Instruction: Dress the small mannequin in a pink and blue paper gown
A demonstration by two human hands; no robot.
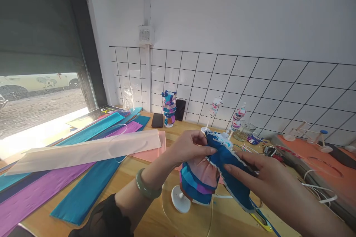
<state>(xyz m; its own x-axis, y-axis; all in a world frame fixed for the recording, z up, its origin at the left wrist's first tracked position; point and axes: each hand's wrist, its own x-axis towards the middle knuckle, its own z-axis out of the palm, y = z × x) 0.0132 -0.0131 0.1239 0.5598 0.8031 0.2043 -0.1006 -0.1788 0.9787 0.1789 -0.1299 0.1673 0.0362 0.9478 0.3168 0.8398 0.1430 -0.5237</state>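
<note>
A dark blue strip with a pale edge (237, 177), paper or cloth, is stretched between my two hands. My left hand (191, 150) pinches its upper left part between thumb and fingers. On the strip's right side, my right hand (258, 170) grips it, thumb in front and fingers behind. Just below and behind the strip is a tilted layered ruffle piece (197, 181) in pink, blue, purple and brown. A white round base (180, 199) shows at its lower left. The strip and my hands hide part of the ruffles.
Long crepe-like strips (83, 152) cover the table's left side. At the back stand a finished-looking ruffled figure (169, 109), two phones and two wrapped sticks (237, 118). Yellow-handled scissors (261, 222) lie at front right, near cables and an orange-topped box (319, 159).
</note>
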